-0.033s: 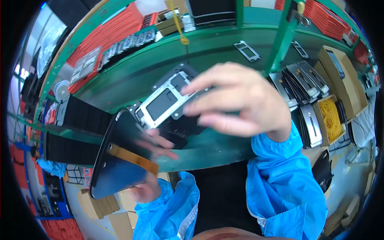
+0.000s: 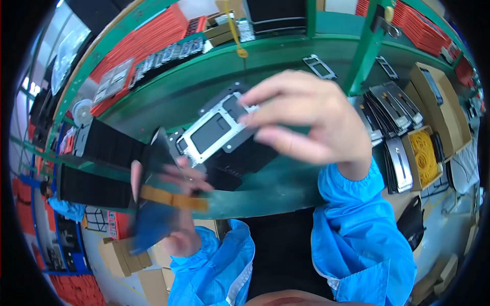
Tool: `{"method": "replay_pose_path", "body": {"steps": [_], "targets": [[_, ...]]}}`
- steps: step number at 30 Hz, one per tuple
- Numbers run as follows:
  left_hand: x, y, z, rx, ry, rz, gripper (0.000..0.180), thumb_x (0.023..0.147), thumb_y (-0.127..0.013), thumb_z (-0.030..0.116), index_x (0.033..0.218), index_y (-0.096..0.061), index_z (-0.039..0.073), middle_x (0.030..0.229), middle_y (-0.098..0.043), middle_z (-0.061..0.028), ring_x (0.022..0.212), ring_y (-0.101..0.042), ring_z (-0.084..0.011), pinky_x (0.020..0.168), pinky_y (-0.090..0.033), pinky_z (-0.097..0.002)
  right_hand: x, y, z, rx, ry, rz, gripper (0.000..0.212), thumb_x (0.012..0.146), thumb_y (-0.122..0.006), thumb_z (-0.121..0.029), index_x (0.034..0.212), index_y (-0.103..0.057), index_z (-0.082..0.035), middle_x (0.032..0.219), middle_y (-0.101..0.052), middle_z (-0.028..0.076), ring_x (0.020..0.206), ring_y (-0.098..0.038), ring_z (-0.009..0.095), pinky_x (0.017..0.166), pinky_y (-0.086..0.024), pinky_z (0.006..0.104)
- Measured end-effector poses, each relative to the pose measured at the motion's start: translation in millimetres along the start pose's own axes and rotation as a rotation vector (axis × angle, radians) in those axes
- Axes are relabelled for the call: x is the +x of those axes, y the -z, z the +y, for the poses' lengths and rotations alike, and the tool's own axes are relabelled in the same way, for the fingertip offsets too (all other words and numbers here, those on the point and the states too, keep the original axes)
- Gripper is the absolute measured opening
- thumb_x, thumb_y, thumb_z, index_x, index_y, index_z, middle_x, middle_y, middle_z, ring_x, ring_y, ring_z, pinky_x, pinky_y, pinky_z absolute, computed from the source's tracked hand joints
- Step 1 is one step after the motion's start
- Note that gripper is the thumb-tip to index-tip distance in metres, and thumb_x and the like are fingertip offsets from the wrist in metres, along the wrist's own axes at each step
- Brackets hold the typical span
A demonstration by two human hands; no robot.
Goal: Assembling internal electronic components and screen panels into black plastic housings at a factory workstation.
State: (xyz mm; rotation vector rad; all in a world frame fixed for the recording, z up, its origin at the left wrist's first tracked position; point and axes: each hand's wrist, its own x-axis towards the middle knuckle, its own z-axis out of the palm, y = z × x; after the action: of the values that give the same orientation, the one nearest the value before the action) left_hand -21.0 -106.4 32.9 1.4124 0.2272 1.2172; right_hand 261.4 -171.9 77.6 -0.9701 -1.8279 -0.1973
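My left hand (image 2: 184, 229) is closed on a dark glossy display panel (image 2: 155, 158) with an orange ribbon cable (image 2: 168, 198). The panel is tilted steeply and smeared by motion; some fingers show past its right edge. A silver metal frame (image 2: 212, 136) with a large rectangular opening lies slanted on a black fixture plate (image 2: 232, 148) on the bench. Over the frame's far right end is my right hand (image 2: 311, 117), its fingers apart and nothing visible in them. Whether its fingertips touch the frame I cannot tell.
Black stacked parts (image 2: 109, 145) stand left of the bench. Slotted dark plates (image 2: 390, 104) lie at right, beside a box of yellow cord (image 2: 424, 155). Another metal frame (image 2: 320, 66) lies near a green post (image 2: 365, 51). Red trays (image 2: 148, 41) fill the shelf behind.
The display panel in my left hand has turned more edge-on, and my thumb now shows at its left side. My right hand has shifted slightly up over the metal frame.
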Motion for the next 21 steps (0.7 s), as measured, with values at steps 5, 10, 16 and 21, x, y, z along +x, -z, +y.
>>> {"method": "replay_pose_path", "body": {"steps": [5,10,16,21], "targets": [[50.6,-1.9,-4.4,0.518,-0.067,0.011,0.098,0.086,-0.082,0.039,0.163,-0.031,0.004,0.135,-0.059,-0.0174,0.126,-0.06,-0.0335,0.114,-0.044,-0.0488,-12.9,-0.6,41.8,0.046,-0.206,0.167,0.017,0.097,-0.068,-0.015,0.104,-0.079,-0.004,0.103,-0.075,0.014,0.098,-0.073,0.027,0.08,-0.055,0.034],[79.4,14.6,-19.2,0.862,0.086,-0.285,0.085,0.088,-0.076,0.016,0.162,-0.036,0.005,0.132,-0.06,-0.0126,0.121,-0.059,-0.0222,0.113,-0.04,-0.038,-9.3,-4.4,63.0,-0.104,-0.546,0.024,0.028,0.105,-0.062,-0.022,0.107,-0.077,0.002,0.101,-0.076,0.017,0.098,-0.073,0.024,0.082,-0.055,0.0317],[95.3,-4.9,-28.7,0.992,0.073,-0.353,0.082,0.089,-0.073,0.014,0.162,-0.037,0.006,0.13,-0.062,-0.0114,0.116,-0.06,-0.0184,0.108,-0.045,-0.0324,-13.6,-7.4,70.0,0.054,-0.768,-0.157,0.047,0.11,-0.054,-0.037,0.121,-0.072,0.005,0.11,-0.076,0.02,0.102,-0.073,0.026,0.088,-0.056,0.0343],[94.3,-13.9,-33.3,0.987,0.101,-0.313,0.088,0.084,-0.084,0.02,0.16,-0.04,0.009,0.127,-0.065,-0.0126,0.124,-0.063,-0.0314,0.126,-0.02,-0.0588,-23.0,-18.7,79.9,0.106,-0.713,-0.293,0.054,0.111,-0.05,-0.042,0.134,-0.065,0.005,0.116,-0.074,0.023,0.11,-0.071,0.032,0.094,-0.055,0.0391]]}}
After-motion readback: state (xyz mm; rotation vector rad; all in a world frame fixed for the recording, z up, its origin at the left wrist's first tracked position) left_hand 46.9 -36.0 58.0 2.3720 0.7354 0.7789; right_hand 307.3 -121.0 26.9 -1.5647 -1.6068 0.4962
